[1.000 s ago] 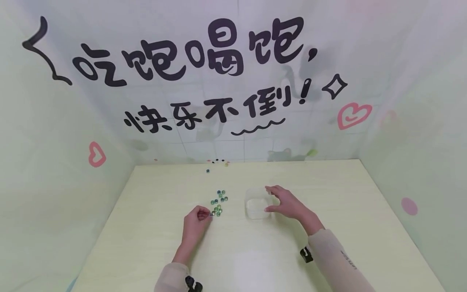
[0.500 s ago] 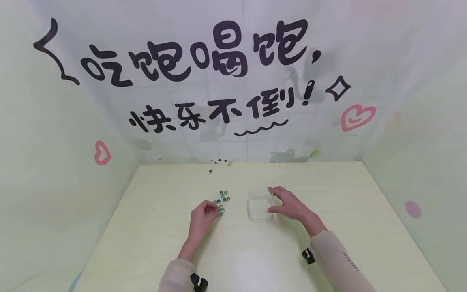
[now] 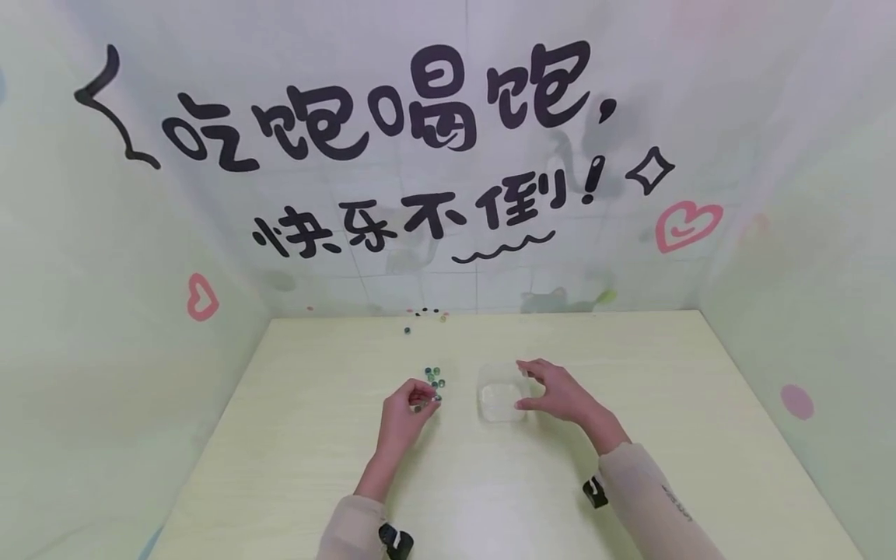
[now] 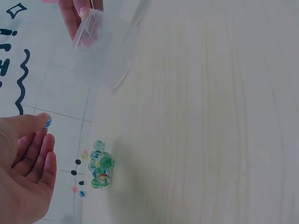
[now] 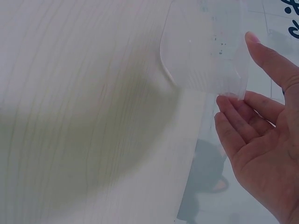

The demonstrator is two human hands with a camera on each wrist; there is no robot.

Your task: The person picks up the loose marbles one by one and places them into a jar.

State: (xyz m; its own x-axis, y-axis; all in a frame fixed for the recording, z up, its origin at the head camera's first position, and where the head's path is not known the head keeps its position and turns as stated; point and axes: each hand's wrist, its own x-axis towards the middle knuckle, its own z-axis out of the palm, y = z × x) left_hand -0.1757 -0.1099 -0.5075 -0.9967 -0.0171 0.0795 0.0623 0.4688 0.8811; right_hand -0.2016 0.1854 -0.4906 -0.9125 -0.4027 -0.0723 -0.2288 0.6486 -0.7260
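Note:
My left hand (image 3: 402, 412) pinches a blue-tinted glass marble (image 4: 48, 121) between thumb and forefinger, with the other fingers loosely curled. It is raised over the table beside a cluster of green and blue glass marbles (image 4: 102, 163); in the head view it hides part of them. To the right of the cluster stands a clear plastic container (image 3: 499, 404), upright, with no marbles visible inside. My right hand (image 3: 560, 394) holds its right side. In the right wrist view, the thumb and fingers of that hand lie around the container's rim on opposite sides.
Farther back on the pale wooden table (image 3: 616, 482) lies a single blue marble (image 3: 407, 330). A yellowish marble (image 3: 443, 319) is close to the back edge. Printed wall sheets (image 3: 371, 280) enclose the back and both sides.
From beside the nearer marbles, my left hand has moved right and slightly away from me, and a marble now shows at its fingertips. My right hand and the container hold their place.

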